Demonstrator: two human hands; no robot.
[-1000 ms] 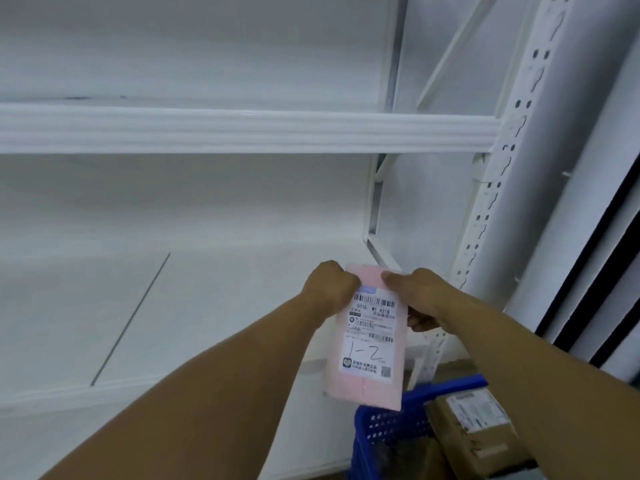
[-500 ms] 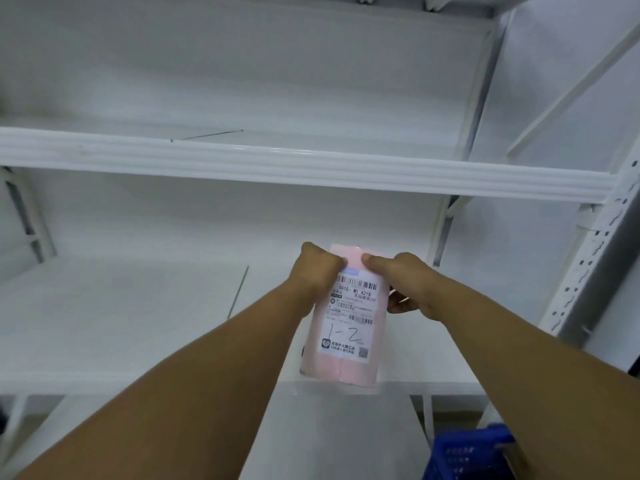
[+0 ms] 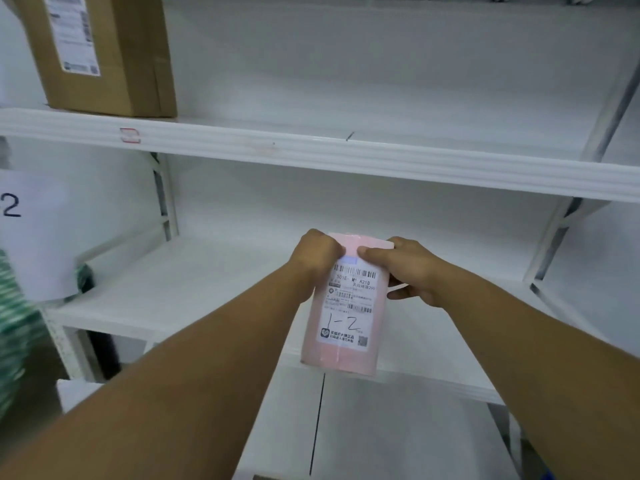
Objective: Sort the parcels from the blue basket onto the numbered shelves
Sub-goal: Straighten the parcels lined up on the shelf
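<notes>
I held the pink parcel (image 3: pixel 341 327) by its top end with both hands, and most of it hung below my fingers. My left hand (image 3: pixel 317 258) was curled tight over the top left corner, knuckles facing me and fingertips hidden behind the parcel. My right hand (image 3: pixel 412 271) pinched the top right corner. The right thumb (image 3: pixel 372 252) lay flat on the front face just above the white label (image 3: pixel 349 306), and the other right fingers were curled round behind and beside the right edge. The two grips sat close together, with a narrow strip of pink between them. The parcel stood upright, slightly tilted, label toward me with "1-2" handwritten on it. It was in front of the middle shelf (image 3: pixel 173 289), with its lower end overlapping that shelf's front lip. I could not tell if it touched the lip. The lower shelf (image 3: pixel 398 427) lay under my forearms. The upper shelf (image 3: pixel 346 150) ran above my hands and carried a cardboard box (image 3: pixel 104 53) at its far left, well apart from the parcel. A small red mark (image 3: pixel 130 135) sat on the upper shelf's front edge below the box. A paper sign (image 3: pixel 31 233) showing a "2" hung at the left, and a blurred green thing (image 3: pixel 14 323) was beside it.
</notes>
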